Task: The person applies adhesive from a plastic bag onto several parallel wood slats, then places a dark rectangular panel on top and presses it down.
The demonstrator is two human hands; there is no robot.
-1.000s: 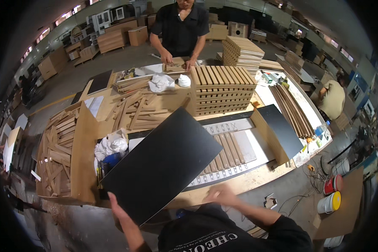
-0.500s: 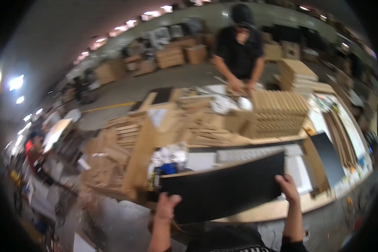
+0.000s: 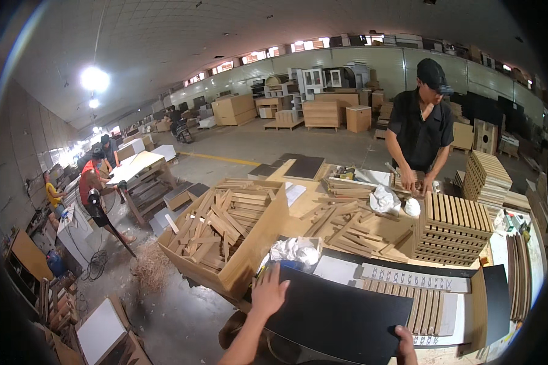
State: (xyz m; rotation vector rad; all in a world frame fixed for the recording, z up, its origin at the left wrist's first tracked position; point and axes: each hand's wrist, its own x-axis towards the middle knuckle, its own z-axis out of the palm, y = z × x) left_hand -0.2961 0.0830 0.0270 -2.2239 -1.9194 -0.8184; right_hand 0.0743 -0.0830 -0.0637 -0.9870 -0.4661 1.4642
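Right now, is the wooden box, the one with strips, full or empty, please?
The box looks about full: loose wood strips lie heaped inside, up to around its rim. How deep they go is hidden.

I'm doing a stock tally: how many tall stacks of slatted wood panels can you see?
2: the front stack stands beyond the black board, and the rear stack is behind it, slightly to the right. More could be hidden behind them.
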